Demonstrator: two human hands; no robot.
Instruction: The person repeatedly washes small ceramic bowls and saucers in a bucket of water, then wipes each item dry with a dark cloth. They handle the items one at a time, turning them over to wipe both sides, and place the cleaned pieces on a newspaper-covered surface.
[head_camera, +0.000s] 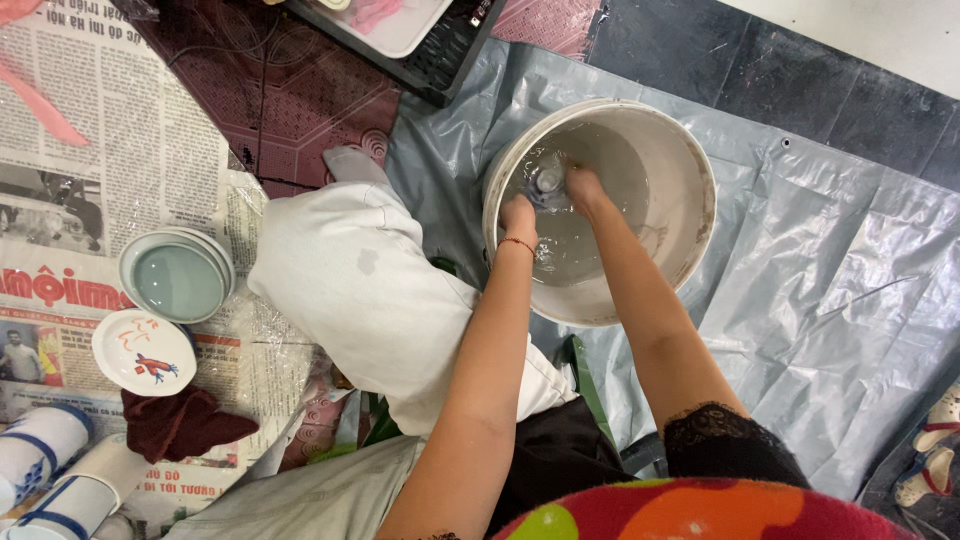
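Both my hands reach into a large white bucket (690, 175) of cloudy grey water. My left hand (518, 217), with a thin red bracelet at the wrist, and my right hand (583, 186) are partly under the water. Between them they hold a small pale round object (547, 180), blurred by the water; its kind is unclear. My fingers are closed around it.
The bucket stands on a grey plastic tarp (830, 250). At left, on newspaper, sit stacked pale green bowls (177, 275), a white painted plate (143, 351), a dark red cloth (180, 422) and blue-and-white cups (50, 465). A black crate with a tray (420, 40) lies at top. My white-trousered knee (350, 280) is beside the bucket.
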